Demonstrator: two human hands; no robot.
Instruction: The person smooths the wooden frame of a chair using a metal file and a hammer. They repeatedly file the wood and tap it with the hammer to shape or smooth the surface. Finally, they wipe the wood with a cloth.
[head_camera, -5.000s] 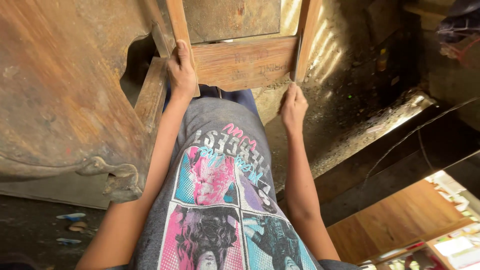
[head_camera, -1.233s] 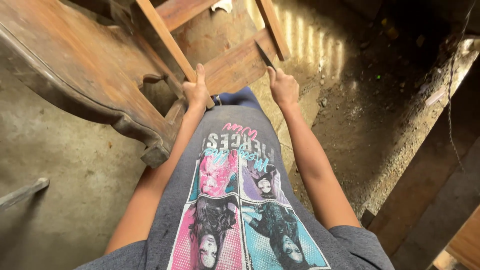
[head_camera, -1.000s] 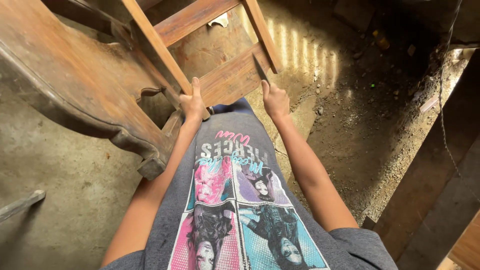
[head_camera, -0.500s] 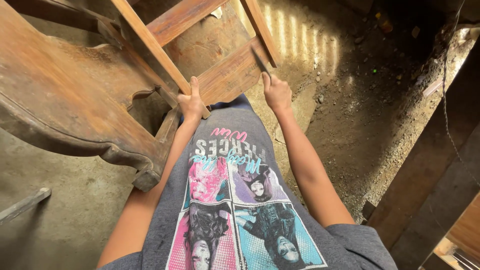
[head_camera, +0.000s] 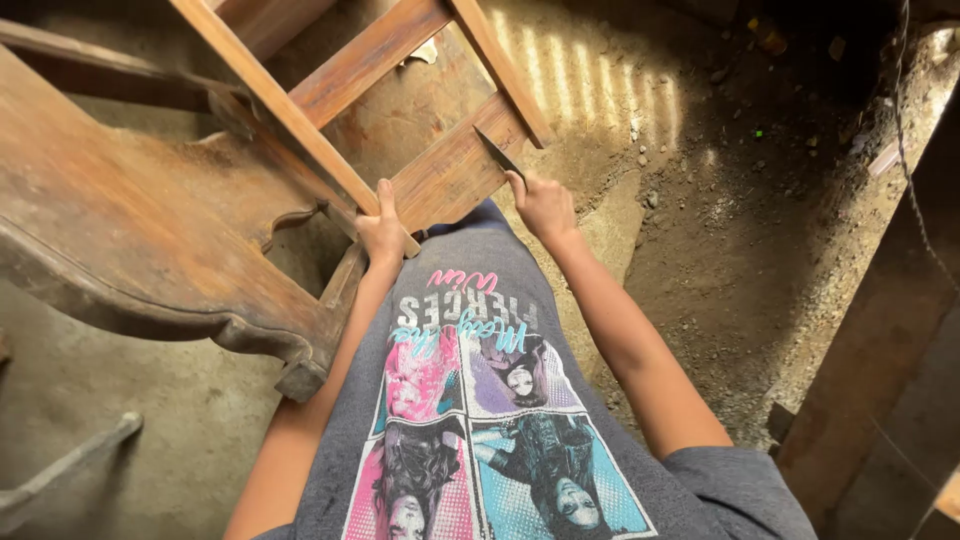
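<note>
Left hand (head_camera: 382, 232) is clamped on the lower end of a slanted wooden rail (head_camera: 290, 115) of an overturned chair (head_camera: 150, 240), fingers wrapped over the rail near where it meets the cross board (head_camera: 455, 170).

Right hand (head_camera: 543, 205) is closed around a thin dark blade (head_camera: 497, 155). Can't tell the tool type; only the blade shows past the fist. Blade's long axis runs diagonally, tip pointing up-left in view, away from the body. Tip lies on the cross board's face, near its right end, just beside the second rail (head_camera: 500, 70).

Hands are apart, with the board's lower edge between them. Both arms are extended forward over a grey printed shirt (head_camera: 470, 400).

Chair frame: the two rails run roughly parallel, from upper left to lower right. Another slat (head_camera: 365, 60) crosses between them higher up, parallel to the cross board. Carved, worn seat is at the left, tilted, one corner touching the floor.

Ground is a dirt floor (head_camera: 740, 200) with striped light patches near the top. Dark timber post (head_camera: 880, 330) at the right edge.
</note>
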